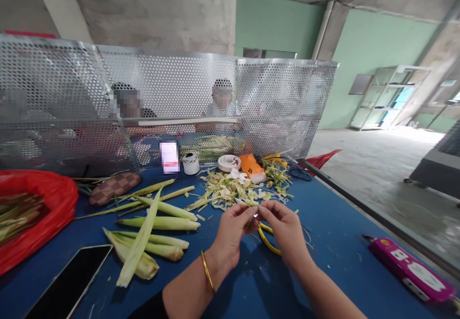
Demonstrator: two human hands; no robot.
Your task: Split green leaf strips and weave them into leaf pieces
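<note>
My left hand (230,233), with a gold bangle on its wrist, is closed in a pinch. My right hand (285,225) pinches too, its fingertips meeting those of the left above the blue table (323,261). Between them is something small, with a silvery glint, mostly hidden by the fingers. A yellow loop (266,241), like a scissors handle, shows just under my right hand; whether that hand holds it I cannot tell. Behind the fingertips spreads a heap of pale green plant scraps (230,187). Left of my hands lie several green corn husks (161,223), some crossing others.
A red plastic bag (66,199), dark phone (72,280) and checkered pouch (115,188) are at left. A purple power strip (411,268) lies right. Lit phone (169,157), thread spool (190,164), tape roll (229,162) and orange pack (252,166) stand before a perforated screen (179,84); people sit beyond.
</note>
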